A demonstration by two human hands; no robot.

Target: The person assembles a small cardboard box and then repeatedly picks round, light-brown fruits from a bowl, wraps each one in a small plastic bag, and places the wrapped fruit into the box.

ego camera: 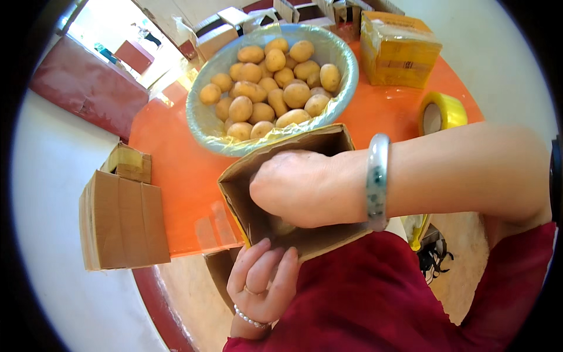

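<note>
In front of me an open cardboard box stands tilted at the near edge of the orange table. My right hand reaches down into it; its fingers are hidden, so whether they hold anything cannot be told. A pale, blurred thing shows beneath that hand. My left hand grips the box's near wall, fingertips over the rim. Just beyond the box is a round basin lined with clear plastic, holding several potatoes.
A roll of yellow packing tape lies at the right. Behind it stands a taped cardboard box. Brown cardboard boxes sit at the table's left edge. Several open boxes line the far side. A black strapped item is low at the right.
</note>
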